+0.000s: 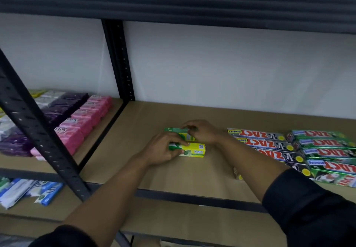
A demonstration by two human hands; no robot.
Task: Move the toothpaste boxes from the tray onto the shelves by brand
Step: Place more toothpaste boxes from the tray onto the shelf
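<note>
Two small green-and-yellow toothpaste boxes lie side by side on the brown shelf board (173,171). My left hand (163,150) grips the left end of the nearer box (194,150). My right hand (202,131) holds the farther box (176,131) from above, with curled fingers covering most of it. To the right lie rows of long Zact boxes: silver ones (258,137) and green ones (323,142). The tray is out of view.
A black upright post (119,60) divides the shelves. Pink soap boxes (84,123) and purple ones (63,106) fill the left shelf. Blue and white packets (28,191) lie on the lower left shelf. A dark slanted upright (38,131) crosses the left foreground.
</note>
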